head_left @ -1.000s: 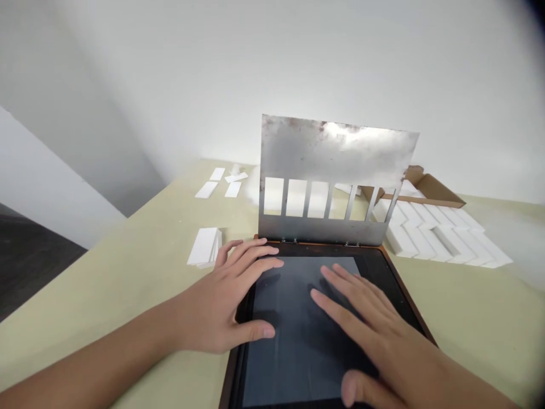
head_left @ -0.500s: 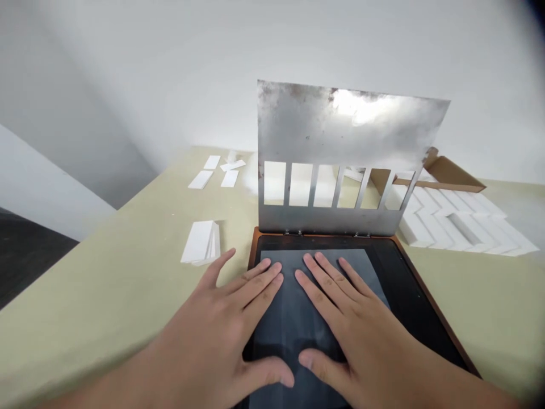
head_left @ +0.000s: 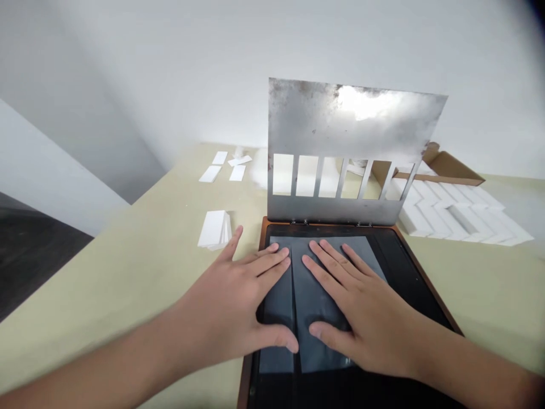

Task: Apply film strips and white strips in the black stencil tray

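Beige tabletop (head_left: 128, 272), black tray (head_left: 404, 267) holding dark sheets (head_left: 281, 301) under left hand (head_left: 225, 301) and right hand (head_left: 361, 312)

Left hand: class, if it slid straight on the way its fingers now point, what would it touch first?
Sliding over the dark sheet it rests on, the left hand would probably meet the right hand's fingertips first, just across a narrow gap, though depth is hard to judge from this view.

From my remote view I see a pale green table (head_left: 128, 272) with a small stack of white cards (head_left: 213, 229) on it, and some loose white cards (head_left: 210, 174) lie farther back. To the right, many white bars (head_left: 451, 215) are laid in rows before an open cardboard box (head_left: 451, 169). Behind is a white wall (head_left: 170, 68).
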Motion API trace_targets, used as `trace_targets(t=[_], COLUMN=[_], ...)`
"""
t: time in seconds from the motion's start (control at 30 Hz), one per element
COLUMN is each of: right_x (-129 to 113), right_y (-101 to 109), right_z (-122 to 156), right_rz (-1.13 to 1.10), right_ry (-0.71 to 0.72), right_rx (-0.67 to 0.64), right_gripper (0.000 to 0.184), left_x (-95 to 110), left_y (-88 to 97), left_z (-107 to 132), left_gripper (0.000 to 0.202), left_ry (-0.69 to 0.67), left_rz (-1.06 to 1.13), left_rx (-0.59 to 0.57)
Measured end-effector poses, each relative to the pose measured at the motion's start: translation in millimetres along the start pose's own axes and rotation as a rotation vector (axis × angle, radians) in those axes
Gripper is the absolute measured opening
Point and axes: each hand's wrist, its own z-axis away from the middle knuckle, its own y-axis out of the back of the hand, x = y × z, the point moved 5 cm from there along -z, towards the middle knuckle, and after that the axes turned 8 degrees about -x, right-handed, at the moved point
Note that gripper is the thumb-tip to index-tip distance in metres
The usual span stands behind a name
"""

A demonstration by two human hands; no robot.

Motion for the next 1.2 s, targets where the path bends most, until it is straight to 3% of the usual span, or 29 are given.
trace_targets(t=[0.2, 0.47, 0.77, 0.9, 1.0, 1.2], right_x=[5, 12, 25, 28, 29, 24], right_y=[4, 10, 16, 18, 14, 5], right_z=[2, 11, 24, 33, 38, 39], right_rz=[-0.099, -0.301, -0.577, -0.56, -0.467, -0.291], right_ry=[-0.023, -0.153, -0.196, -0.158, -0.139, -0.069], right_rx=[-0.064, -0.109, -0.213, -0.199, -0.171, -0.06], right_gripper=[0.09, 0.104, 0.086, 0.069, 0.066, 0.077], left_x=[-13, -15, -24, -30, -36, -40], left_y=[3.5, 8.4, 5.6, 9.5, 9.0, 9.6], left_z=[-6, -11, -12, -13, -15, -16], left_gripper=[0.097, 0.099, 0.109, 0.076, 0.048, 0.037], left_ry=[-0.024, -0.116, -0.12, -0.036, 0.07, 0.117], left_rz=[0.082, 0.05, 0.065, 0.101, 0.039, -0.051], left_rx=[-0.065, -0.032, -0.065, 0.022, -0.001, -0.011])
